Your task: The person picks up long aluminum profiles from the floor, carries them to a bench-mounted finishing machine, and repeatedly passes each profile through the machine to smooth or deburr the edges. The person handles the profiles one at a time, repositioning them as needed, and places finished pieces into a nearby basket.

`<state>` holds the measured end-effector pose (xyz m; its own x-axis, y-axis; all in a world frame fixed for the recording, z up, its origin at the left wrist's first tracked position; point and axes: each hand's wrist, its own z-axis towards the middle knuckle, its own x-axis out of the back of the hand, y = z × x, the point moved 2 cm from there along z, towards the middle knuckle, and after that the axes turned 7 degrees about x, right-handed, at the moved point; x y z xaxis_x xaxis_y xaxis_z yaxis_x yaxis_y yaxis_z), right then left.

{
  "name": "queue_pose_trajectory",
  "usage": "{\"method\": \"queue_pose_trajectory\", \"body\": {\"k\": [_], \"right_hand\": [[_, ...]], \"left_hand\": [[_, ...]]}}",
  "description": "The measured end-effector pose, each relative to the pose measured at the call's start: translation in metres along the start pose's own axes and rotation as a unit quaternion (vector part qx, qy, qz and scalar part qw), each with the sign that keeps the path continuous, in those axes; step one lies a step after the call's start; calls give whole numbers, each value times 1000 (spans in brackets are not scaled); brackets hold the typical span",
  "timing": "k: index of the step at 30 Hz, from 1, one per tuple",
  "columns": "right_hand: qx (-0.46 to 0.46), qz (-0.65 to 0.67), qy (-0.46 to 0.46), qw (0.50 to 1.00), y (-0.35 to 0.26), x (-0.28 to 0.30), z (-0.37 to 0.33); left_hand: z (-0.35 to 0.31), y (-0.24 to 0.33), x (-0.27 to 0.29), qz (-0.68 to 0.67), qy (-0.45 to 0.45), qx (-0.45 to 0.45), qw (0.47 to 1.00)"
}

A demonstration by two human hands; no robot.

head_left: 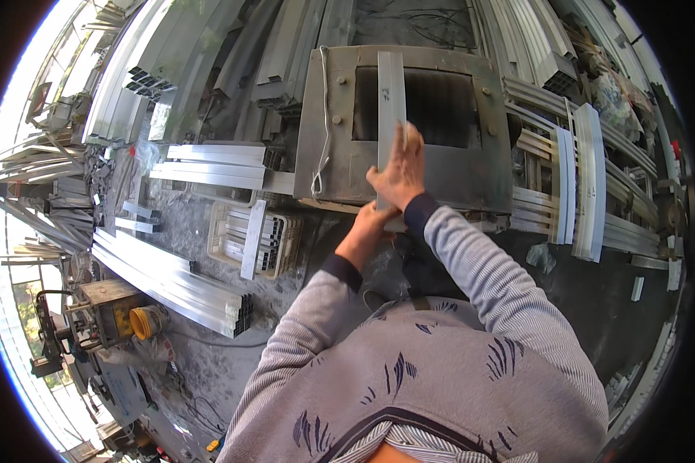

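A long silver metal profile (391, 89) lies lengthwise before me, over a dark metal table (328, 158) with a rectangular opening in its top. My left hand (369, 230) is closed around the near end of the profile, its fingers partly hidden. Farther up, my right hand (400, 174) grips the same profile, with the thumb on the left side and the fingers along the right. A small dark mark shows on the profile beyond my fingers. A thin pale cord (325, 116) hangs along the table's left side.
To the left stands a pale plastic crate (218, 235) of short profiles, with one piece (252, 241) across it. Long profiles (174, 282) lie on the floor nearby. More stacked profiles (589, 185) stand at the right. A yellow bucket (147, 320) is at lower left.
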<state>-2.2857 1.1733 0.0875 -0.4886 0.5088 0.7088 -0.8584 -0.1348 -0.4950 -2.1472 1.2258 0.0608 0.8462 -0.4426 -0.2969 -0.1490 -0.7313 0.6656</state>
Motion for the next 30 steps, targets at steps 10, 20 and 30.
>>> {"method": "queue_pose_trajectory", "body": {"k": [10, 20, 30], "right_hand": [[-13, -66, -104, 992, 56, -64, 131], [16, -39, -83, 996, -1, -44, 39], [-27, -38, -148, 988, -41, -13, -52]], "left_hand": [[77, 114, 20, -5, 17, -19, 1000], [16, 23, 28, -18, 44, 11, 999], [-33, -68, 30, 3, 5, 2, 1000]]}}
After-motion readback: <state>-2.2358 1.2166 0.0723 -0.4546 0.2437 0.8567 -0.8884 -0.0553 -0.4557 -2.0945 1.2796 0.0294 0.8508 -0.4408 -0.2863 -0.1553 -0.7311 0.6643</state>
